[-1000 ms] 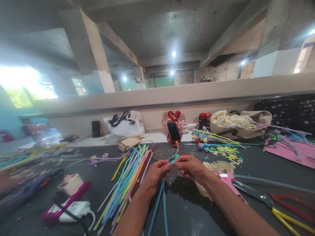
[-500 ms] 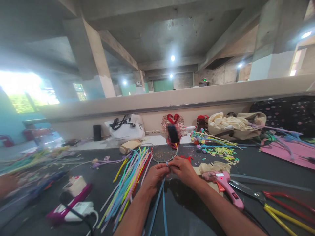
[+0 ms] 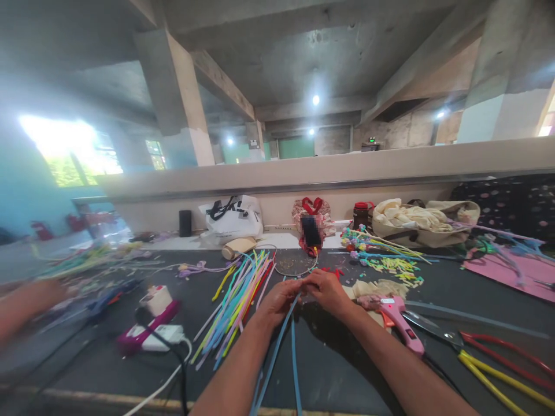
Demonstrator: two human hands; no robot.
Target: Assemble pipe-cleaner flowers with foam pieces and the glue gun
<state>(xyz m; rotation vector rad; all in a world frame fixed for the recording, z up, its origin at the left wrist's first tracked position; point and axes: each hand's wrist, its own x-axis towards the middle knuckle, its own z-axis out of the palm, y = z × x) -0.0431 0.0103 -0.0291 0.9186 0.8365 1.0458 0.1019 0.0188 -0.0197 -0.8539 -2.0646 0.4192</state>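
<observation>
My left hand (image 3: pixel 278 300) and my right hand (image 3: pixel 326 290) meet over the middle of the dark table. Their fingers are closed together on a narrow blue strip (image 3: pixel 278 349). Its lengths hang down between my forearms toward the table's front edge. The exact pinch point is hidden by the fingers. Just beyond my fingertips lies a thin pale loop (image 3: pixel 284 274), close to a propped phone (image 3: pixel 310 231). Left of my left hand, a fanned bundle of coloured fuzzy stems (image 3: pixel 236 306) rests on the table.
Right of my arms lie a pink glue gun (image 3: pixel 396 321), big shears (image 3: pixel 451 338) and yellow cut bits (image 3: pixel 396 267). A purple power strip (image 3: pixel 130 341) with cords sits at left. Another person's arm (image 3: pixel 30 303) reaches in there. A white bag (image 3: pixel 232 219) stands behind.
The view has swung slightly left, so things appear further right. My hands have drawn closer together and turned over the blue strip. The other person's arm reaches further in at left.
</observation>
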